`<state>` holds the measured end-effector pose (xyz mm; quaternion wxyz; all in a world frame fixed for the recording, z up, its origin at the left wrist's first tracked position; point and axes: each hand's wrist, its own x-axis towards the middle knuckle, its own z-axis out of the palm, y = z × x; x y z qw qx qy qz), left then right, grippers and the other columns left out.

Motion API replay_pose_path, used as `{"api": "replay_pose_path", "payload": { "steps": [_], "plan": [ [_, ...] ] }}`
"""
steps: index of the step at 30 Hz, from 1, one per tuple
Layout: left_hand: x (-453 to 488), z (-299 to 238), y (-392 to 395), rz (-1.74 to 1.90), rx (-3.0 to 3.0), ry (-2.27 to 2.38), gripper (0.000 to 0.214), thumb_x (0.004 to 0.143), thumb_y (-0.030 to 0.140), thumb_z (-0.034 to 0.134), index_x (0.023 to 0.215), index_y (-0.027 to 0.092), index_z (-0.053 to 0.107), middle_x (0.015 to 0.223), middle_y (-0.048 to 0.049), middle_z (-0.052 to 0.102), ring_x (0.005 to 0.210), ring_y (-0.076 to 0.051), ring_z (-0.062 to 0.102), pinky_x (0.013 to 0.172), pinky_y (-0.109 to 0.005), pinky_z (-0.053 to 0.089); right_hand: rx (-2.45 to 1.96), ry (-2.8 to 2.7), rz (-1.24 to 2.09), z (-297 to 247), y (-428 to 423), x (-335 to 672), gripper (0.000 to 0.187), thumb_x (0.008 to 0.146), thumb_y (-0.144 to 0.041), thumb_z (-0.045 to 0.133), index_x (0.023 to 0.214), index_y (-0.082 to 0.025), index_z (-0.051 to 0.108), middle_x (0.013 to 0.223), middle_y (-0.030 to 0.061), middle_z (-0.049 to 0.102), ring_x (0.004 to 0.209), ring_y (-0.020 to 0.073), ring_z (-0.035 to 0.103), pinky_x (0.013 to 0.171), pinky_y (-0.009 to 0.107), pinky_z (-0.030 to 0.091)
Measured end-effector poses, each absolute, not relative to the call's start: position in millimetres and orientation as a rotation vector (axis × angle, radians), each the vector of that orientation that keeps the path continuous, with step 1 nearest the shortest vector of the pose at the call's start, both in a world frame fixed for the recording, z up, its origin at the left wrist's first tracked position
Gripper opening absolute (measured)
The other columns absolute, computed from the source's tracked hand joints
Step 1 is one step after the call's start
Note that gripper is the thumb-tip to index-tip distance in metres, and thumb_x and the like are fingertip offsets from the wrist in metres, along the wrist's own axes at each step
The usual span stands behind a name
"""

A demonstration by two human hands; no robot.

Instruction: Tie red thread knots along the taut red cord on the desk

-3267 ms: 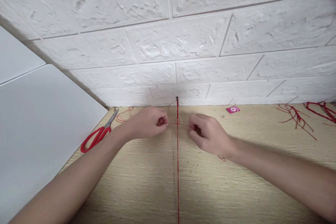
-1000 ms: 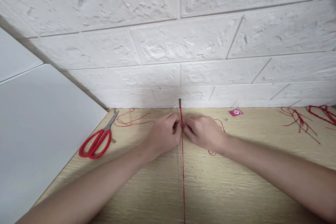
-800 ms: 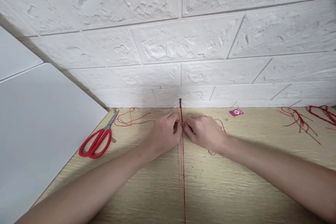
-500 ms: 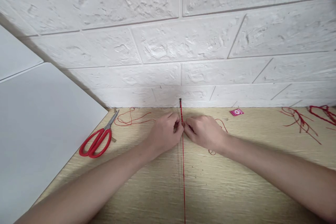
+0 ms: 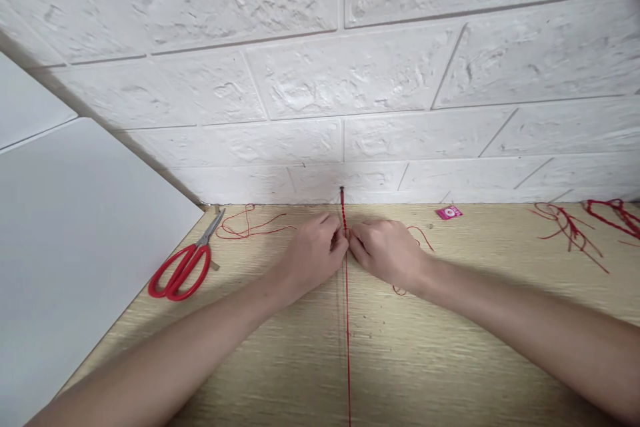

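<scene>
A red cord [image 5: 348,333] runs taut from a dark fixing [image 5: 342,189] low on the wall toward me, and its far stretch is a knotted section [image 5: 343,213]. My left hand [image 5: 320,243] is closed in a pinch on thin red thread, just left of the cord. Mirroring it on the right, my right hand [image 5: 377,247] also pinches thread against the cord. The fingertips of both hands almost meet below the knots and hide the spot where the threads cross. One loose thread [image 5: 245,233] trails left of my left hand; another thread end [image 5: 420,237] shows beyond my right hand.
Red-handled scissors [image 5: 183,270] lie at the left beside a white panel [image 5: 100,227]. A small pink packet [image 5: 449,213] rests near the wall [image 5: 390,140]. Cut red cords [image 5: 573,233] and a red braided piece [image 5: 613,213] lie at the far right of the wooden table [image 5: 425,360].
The whole view has shifted very slightly to the left. Both hands keep their pinched pose at the cord, with hardly any visible movement.
</scene>
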<state>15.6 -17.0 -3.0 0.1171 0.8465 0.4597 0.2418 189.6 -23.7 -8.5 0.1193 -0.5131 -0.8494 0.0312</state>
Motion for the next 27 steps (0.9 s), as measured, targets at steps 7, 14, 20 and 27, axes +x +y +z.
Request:
{"api": "replay_pose_path", "payload": {
  "steps": [7, 14, 20, 27],
  "plan": [
    [17.3, -3.2, -16.8, 0.711, 2.486, 1.372, 0.022, 0.088, 0.013, 0.045, 0.068, 0.02, 0.039, 0.07, 0.0, 0.048, 0.066, -0.015, 0.045, 0.062, -0.031, 0.034, -1.504, -2.467, 0.07, -12.8, -24.5, 188.0, 0.029, 0.093, -0.022, 0.044, 0.068, -0.018, 0.059, 0.068, 0.0051, 0.068, 0.057, 0.0155, 0.054, 0.056, 0.032, 0.019],
    [18.1, -3.9, -18.4, 0.738, 2.458, 1.427, 0.022, 0.084, 0.011, 0.048, 0.067, 0.021, 0.038, 0.069, 0.0006, 0.048, 0.064, -0.015, 0.045, 0.062, -0.031, 0.034, -1.514, -2.432, 0.105, -12.3, -24.6, 187.8, 0.028, 0.092, -0.022, 0.045, 0.067, -0.019, 0.058, 0.067, 0.0036, 0.067, 0.056, 0.0142, 0.05, 0.056, 0.031, 0.017],
    [13.5, -5.7, -22.3, 0.824, 2.428, 1.371, 0.018, 0.085, 0.014, 0.051, 0.069, 0.02, 0.046, 0.07, 0.0, 0.052, 0.066, -0.014, 0.05, 0.063, -0.029, 0.04, -1.508, -2.374, 0.136, -9.6, -26.1, 189.9, 0.031, 0.094, -0.027, 0.044, 0.066, -0.019, 0.056, 0.068, 0.0013, 0.065, 0.057, 0.0138, 0.051, 0.056, 0.031, 0.017],
    [1.7, 30.8, -21.2, 0.608, 2.609, 1.663, 0.012, 0.087, 0.025, 0.051, 0.087, 0.017, 0.06, 0.091, -0.0076, 0.064, 0.084, -0.022, 0.061, 0.074, -0.034, 0.046, -1.528, -2.247, 0.159, -1.7, -32.5, 193.0, 0.013, 0.09, -0.029, 0.048, 0.085, -0.02, 0.056, 0.08, 0.0019, 0.065, 0.062, 0.0147, 0.052, 0.056, 0.029, 0.022]
  ]
}}
